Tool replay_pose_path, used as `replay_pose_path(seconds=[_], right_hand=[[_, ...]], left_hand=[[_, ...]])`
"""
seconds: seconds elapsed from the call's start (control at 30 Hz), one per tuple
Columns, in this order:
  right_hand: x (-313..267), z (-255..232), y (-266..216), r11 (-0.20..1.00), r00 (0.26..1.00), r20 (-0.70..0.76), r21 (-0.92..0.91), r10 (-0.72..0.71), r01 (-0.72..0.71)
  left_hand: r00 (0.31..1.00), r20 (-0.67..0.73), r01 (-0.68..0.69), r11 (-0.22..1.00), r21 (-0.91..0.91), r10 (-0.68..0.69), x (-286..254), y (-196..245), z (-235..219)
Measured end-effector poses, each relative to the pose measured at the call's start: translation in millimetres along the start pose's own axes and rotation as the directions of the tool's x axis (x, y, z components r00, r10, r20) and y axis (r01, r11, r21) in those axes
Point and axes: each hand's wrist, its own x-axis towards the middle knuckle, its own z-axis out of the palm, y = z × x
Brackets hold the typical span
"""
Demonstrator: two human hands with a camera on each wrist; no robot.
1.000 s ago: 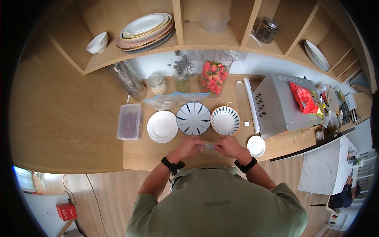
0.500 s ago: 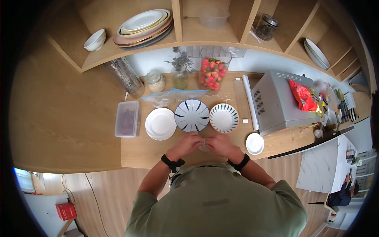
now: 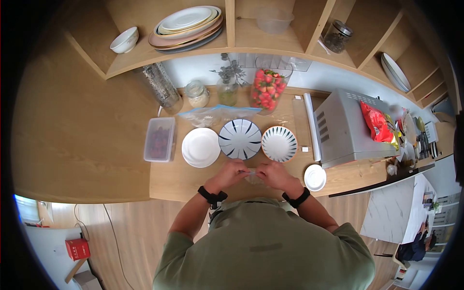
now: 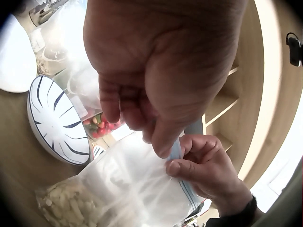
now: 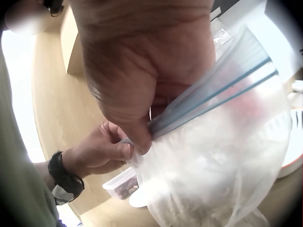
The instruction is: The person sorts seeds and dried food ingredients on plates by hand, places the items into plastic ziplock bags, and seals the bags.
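A clear zip bag [image 4: 135, 179] with a blue seal strip hangs between both hands, and pale sliced pieces [image 4: 71, 205] lie at its bottom. My left hand [image 3: 226, 175] pinches the sealed edge between thumb and fingers. Right beside it, my right hand [image 3: 278, 175] pinches the same edge, the two thumbs close together. The right wrist view has the blue double seal line [image 5: 227, 87] running outward from the right hand's fingertips. Just beyond the hands are a blue-striped bowl [image 3: 240, 139], a green-patterned bowl [image 3: 279, 144] and a white plate [image 3: 200, 147].
A second zip bag [image 3: 212, 116] lies behind the dishes. Farther back stand a strawberry container [image 3: 267, 89] and glass jars [image 3: 196, 94]. A lidded plastic box [image 3: 159, 139] sits at left; a small white dish [image 3: 315, 177] and a grey appliance [image 3: 350, 130] are at right. Shelves [image 3: 164, 57] overhang the counter.
My hands have come closer together along the bag's edge, the right one moving toward the left. Both keep their pinch. The head view has shifted slightly.
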Motion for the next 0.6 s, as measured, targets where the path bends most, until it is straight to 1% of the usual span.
replay_pose_path(seconds=[0.07, 0.13, 0.23, 0.27, 0.33, 0.37, 0.43, 0.47, 0.53, 0.57, 0.6], right_hand=[[0.9, -7.0, -3.9, 1.0, 1.0, -0.003, 0.017, 0.009, -0.009], [-0.7, -16.2, -8.3, 0.999, 0.998, 0.059, -0.032, 0.015, -0.013], [-3.5, -11.5, 2.5, 1.0, 0.995, 0.095, -0.025, 0.012, -0.01], [-3.0, -12.5, 3.3, 1.0, 0.995, 0.103, -0.023, 0.002, 0.001], [-2.7, -15.6, 4.8, 1.0, 0.994, 0.103, -0.016, 0.024, -0.022], [-2.0, -19.2, 5.9, 1.0, 0.994, 0.11, -0.013, 0.016, -0.015], [2.2, -27.1, 8.5, 1.0, 0.99, 0.144, -0.008, -0.006, 0.008], [3.6, -27.3, 8.6, 1.0, 0.989, 0.148, -0.009, -0.009, 0.01], [4.6, -29.3, 9.2, 1.0, 0.985, 0.168, 0.009, -0.028, 0.027], [5.4, -30.8, 9.4, 1.0, 0.985, 0.169, 0.006, -0.025, 0.024], [6.9, -32.6, 9.5, 0.999, 0.987, 0.16, 0.012, -0.033, 0.031]], left_hand=[[1.0, -0.015, 0.002, 1.0, 0.006, -0.002, -1.0, -1.4, -0.3], [0.997, -0.027, 0.067, 0.997, -0.049, -0.068, -2.1, -7.3, 2.0], [0.996, -0.004, 0.093, 0.993, -0.074, -0.093, -2.7, -5.0, -0.7], [0.995, -0.015, 0.099, 0.992, -0.072, -0.1, -2.6, -5.3, -0.8], [0.998, -0.049, 0.026, 0.999, -0.046, -0.029, 0.3, -6.4, 0.5], [0.998, -0.057, 0.033, 0.998, -0.045, -0.036, 0.3, -6.5, -1.5], [0.992, -0.041, 0.118, 0.99, -0.078, -0.121, 0.4, -5.8, -5.0], [0.991, -0.045, 0.119, 0.99, -0.079, -0.123, -0.9, -8.0, -4.1], [0.991, -0.098, 0.084, 0.994, -0.076, -0.091, -1.4, -13.5, 0.2], [0.991, -0.098, 0.081, 0.994, -0.08, -0.089, -1.4, -9.6, -1.3], [0.988, -0.093, 0.12, 0.99, -0.072, -0.126, -2.4, -4.6, -5.1]])
